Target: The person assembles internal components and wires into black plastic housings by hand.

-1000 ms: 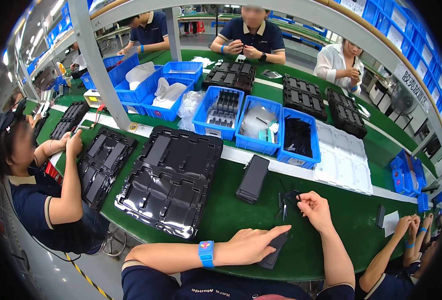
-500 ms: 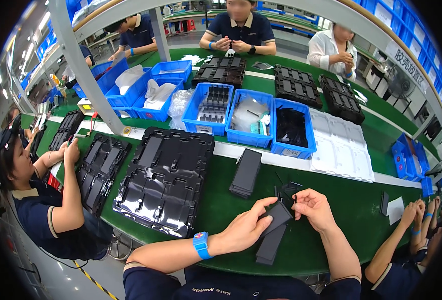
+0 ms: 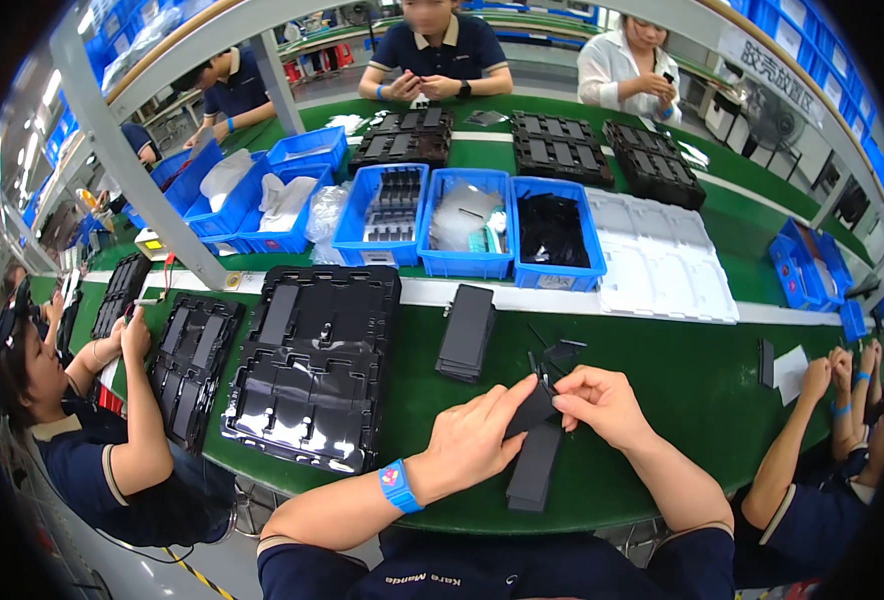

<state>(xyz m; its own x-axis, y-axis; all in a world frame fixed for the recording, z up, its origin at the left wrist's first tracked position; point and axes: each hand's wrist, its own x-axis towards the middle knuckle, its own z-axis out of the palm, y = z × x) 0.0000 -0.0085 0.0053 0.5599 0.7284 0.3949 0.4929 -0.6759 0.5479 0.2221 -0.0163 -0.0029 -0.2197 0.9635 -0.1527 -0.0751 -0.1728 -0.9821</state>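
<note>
My left hand (image 3: 477,432) is closed around a flat dark-grey rectangular block (image 3: 530,412), thumb below and fingers along its far side. My right hand (image 3: 602,405) pinches at the block's right edge, where its fingertips hide most of a thin black strip. Just beyond both hands, several loose black strips (image 3: 565,350) lie in a small pile. Under the held block, more dark rectangular blocks (image 3: 534,470) rest on the green tabletop (image 3: 652,400). A stack of similar blocks (image 3: 465,335) sits ahead and to the left.
Large black moulded trays (image 3: 312,365) are stacked at the left. Blue bins across the table hold grey parts (image 3: 392,205), plastic bags (image 3: 462,215) and black strips (image 3: 550,230). A white moulded tray (image 3: 662,265) lies right of them. Co-workers sit around; a metal post (image 3: 147,150) rises at the left.
My right hand has brought the thin black strip leftward to the block's edge. The block has turned in my left hand. The whole view has shifted slightly.
</note>
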